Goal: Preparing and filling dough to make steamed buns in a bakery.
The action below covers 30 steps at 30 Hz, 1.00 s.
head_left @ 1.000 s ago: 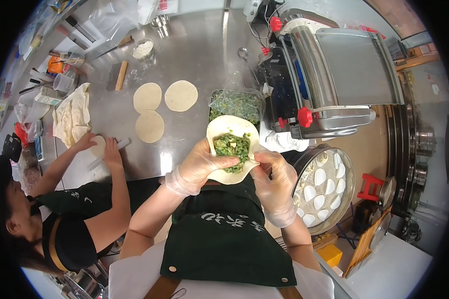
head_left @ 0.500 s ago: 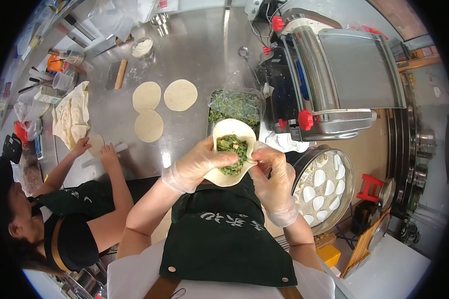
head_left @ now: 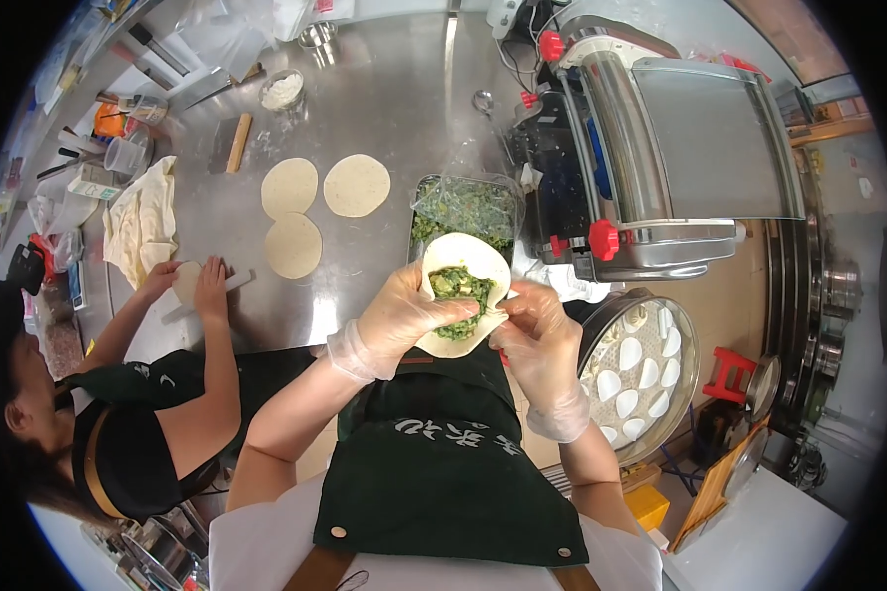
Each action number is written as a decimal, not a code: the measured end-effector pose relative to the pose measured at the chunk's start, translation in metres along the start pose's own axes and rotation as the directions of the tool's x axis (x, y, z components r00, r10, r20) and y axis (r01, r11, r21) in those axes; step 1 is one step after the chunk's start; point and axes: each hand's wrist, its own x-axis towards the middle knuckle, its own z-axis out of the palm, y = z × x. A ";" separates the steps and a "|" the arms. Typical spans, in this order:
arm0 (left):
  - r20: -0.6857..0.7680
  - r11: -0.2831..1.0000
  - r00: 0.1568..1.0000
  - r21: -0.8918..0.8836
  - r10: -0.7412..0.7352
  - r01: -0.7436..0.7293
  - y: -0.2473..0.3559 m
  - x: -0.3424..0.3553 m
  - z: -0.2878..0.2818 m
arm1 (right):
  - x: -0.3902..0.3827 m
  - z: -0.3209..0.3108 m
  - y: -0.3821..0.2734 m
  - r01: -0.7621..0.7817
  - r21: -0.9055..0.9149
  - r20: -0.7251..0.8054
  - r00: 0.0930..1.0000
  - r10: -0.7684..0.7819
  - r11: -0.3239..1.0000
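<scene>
Between my two gloved hands hangs a round dough wrapper [head_left: 473, 254] with chopped green filling [head_left: 460, 288] in its middle. My left hand [head_left: 404, 313] cups it from the left, the thumb pressing on the filling. My right hand [head_left: 540, 330] pinches the wrapper's right edge, where a small fold of dough shows. Both hands wear clear plastic gloves. Just beyond the wrapper stands a metal tray of green filling [head_left: 463, 219], partly covered by clear plastic film.
Three flat dough rounds [head_left: 357, 185] lie on the steel table [head_left: 394, 108]. On the left a co-worker's hands [head_left: 210, 291] work a dough round with a rolling pin. A dough roller machine [head_left: 631, 148] stands at the right, above a round steamer tray [head_left: 695, 369] holding white paper rounds.
The wrapper's near edge has drawn up and the pinched fold has grown slightly. My hands stay nearly in place. The co-worker's right hand has shifted a little onto the rolling pin.
</scene>
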 end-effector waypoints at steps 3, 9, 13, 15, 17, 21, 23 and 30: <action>0.042 1.000 0.999 0.001 0.020 -0.020 -0.001 0.003 -0.002 | 0.005 -0.002 -0.003 -0.081 0.079 0.042 0.996 0.078 0.994; 0.068 0.986 0.995 0.150 0.068 -0.078 0.002 0.003 -0.008 | 0.007 -0.007 -0.003 0.363 -0.171 0.108 0.931 -0.349 0.916; 0.082 0.987 0.997 0.157 0.011 -0.024 0.011 -0.001 -0.005 | 0.005 -0.006 0.000 0.442 -0.276 0.113 0.897 -0.428 0.853; 0.090 0.967 0.996 0.254 0.005 -0.028 0.011 -0.001 -0.004 | 0.003 -0.002 0.000 0.387 -0.217 0.058 0.922 -0.384 0.896; 0.089 0.962 0.996 0.270 0.028 -0.051 0.010 -0.004 -0.001 | 0.000 0.001 -0.001 0.037 -0.025 0.004 0.999 -0.037 0.999; 0.129 0.932 0.990 0.348 0.057 -0.099 0.010 -0.005 -0.004 | 0.003 -0.002 -0.002 0.158 -0.122 0.075 0.986 -0.149 0.980; 0.133 0.910 0.990 0.404 0.042 -0.093 0.013 -0.004 -0.005 | 0.004 -0.003 -0.005 0.294 -0.166 0.116 0.954 -0.277 0.941; 0.196 0.909 0.979 0.397 0.046 -0.123 0.015 -0.002 -0.012 | 0.003 -0.003 -0.009 0.528 -0.318 0.154 0.848 -0.507 0.787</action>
